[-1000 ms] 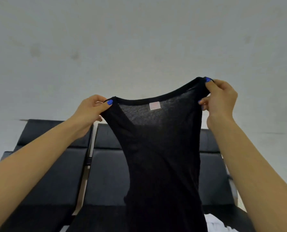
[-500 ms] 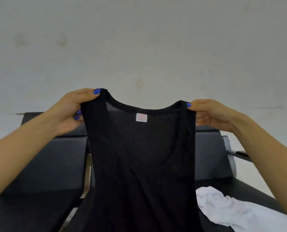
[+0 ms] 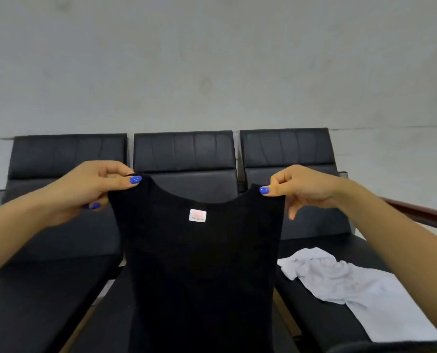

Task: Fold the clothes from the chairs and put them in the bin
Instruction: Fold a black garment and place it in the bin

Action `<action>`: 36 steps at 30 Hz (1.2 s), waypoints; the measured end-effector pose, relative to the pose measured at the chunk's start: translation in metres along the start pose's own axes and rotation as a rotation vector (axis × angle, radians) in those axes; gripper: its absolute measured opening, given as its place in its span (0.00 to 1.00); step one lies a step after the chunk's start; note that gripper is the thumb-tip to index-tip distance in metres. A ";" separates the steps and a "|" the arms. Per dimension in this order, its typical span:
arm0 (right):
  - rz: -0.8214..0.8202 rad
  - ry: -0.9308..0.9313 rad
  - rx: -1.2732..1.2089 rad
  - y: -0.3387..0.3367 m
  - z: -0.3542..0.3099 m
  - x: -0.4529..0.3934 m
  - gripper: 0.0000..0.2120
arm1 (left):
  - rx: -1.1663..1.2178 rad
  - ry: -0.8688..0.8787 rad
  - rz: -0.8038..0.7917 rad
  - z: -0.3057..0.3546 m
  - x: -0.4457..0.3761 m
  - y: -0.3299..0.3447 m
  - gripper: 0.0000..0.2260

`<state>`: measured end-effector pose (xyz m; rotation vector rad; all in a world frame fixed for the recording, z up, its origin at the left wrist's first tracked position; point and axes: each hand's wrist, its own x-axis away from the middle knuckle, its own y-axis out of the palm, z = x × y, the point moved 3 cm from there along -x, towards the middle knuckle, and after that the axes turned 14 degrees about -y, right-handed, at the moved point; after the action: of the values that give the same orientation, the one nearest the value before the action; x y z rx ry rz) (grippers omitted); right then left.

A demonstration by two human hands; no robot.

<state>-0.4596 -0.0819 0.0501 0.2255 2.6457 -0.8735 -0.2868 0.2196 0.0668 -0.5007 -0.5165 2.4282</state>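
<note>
A black sleeveless top [image 3: 202,271] hangs flat and upright in front of the person, held up by its two shoulder straps, with its scooped neckline facing the camera and a small white label [image 3: 197,215] showing just below the middle of that neckline. The left hand [image 3: 90,189] pinches the left strap at its top edge: the thumb, its nail painted blue, lies across the front of the cloth, while the other fingers curl behind it, one more blue nail peeping out lower down beside the strap's outer edge. The right hand [image 3: 301,189] pinches the right strap in the same way, thumb on the front and forefinger bent over the top; its lower fingers hang loosely curled beside the armhole, apart from the cloth. Between the two grips the neckline sags in a shallow curve, and the body of the top falls straight down past the lower edge of the view, so its hem cannot be seen. Behind it stands a row of three black padded chairs [image 3: 184,151] against a pale grey wall [image 3: 212,59]; the top covers most of the middle seat. On the right-hand seat lies a crumpled white garment [image 3: 352,286], well apart from the hands, near a dark wooden armrest [image 3: 421,212].
</note>
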 end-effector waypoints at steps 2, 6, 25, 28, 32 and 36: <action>0.009 0.039 0.017 0.001 0.008 -0.008 0.12 | -0.015 -0.069 -0.005 -0.009 -0.005 -0.003 0.36; 0.010 0.098 0.110 0.002 0.024 -0.029 0.07 | 0.010 -0.253 -0.004 -0.035 -0.023 -0.004 0.36; 0.182 0.750 -0.095 0.083 0.255 -0.206 0.22 | 0.067 -0.644 0.186 -0.266 -0.222 0.093 0.02; 0.216 0.786 -0.082 0.113 0.307 -0.233 0.22 | -0.155 -0.630 0.186 -0.310 -0.252 0.112 0.03; 0.286 0.779 -0.121 0.145 0.370 -0.268 0.15 | -0.339 -0.607 0.182 -0.350 -0.304 0.116 0.06; 0.401 0.747 -0.011 0.160 0.415 -0.296 0.06 | -0.487 -0.545 0.187 -0.372 -0.349 0.125 0.02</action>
<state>-0.0316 -0.2162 -0.2395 1.2419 3.0622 -0.7263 0.0867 -0.0001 -0.2296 -0.0631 -1.3641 2.6085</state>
